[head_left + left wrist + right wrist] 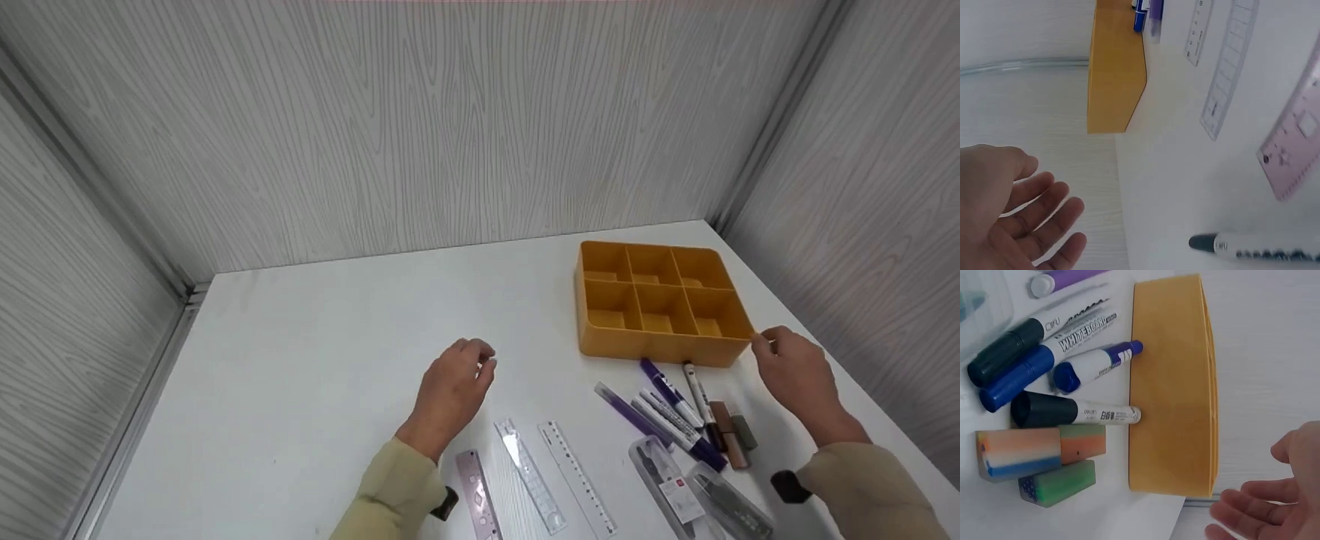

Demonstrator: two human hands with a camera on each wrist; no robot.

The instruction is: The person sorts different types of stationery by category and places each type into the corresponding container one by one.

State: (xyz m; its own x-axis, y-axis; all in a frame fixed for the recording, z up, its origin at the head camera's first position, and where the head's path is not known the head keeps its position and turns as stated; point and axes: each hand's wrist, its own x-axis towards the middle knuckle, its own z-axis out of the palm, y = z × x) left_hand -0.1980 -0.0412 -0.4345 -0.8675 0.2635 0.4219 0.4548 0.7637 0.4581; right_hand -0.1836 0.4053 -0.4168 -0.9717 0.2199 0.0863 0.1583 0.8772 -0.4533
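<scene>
A yellow-orange divided box [660,346] stands at the back right, its six compartments bare. Right at its near right corner is my right hand [799,371], fingers loosely bent and nothing in them; in the right wrist view a gap shows between fingers and box. My left hand [454,382] hovers above the white table, fingers relaxed and empty, left of the box. Whiteboard markers [1061,354] lie in a loose bunch before the box, beside small coloured blocks [1022,453]. Another marker [1258,247] with a dark cap shows low in the left wrist view.
A pink ruler [478,495] and two clear rulers [529,476] lie at the front middle of the table. Right of them are two clear plastic packs [679,495]. Pale wood-grain panels [390,135] wall the table in at the back and sides.
</scene>
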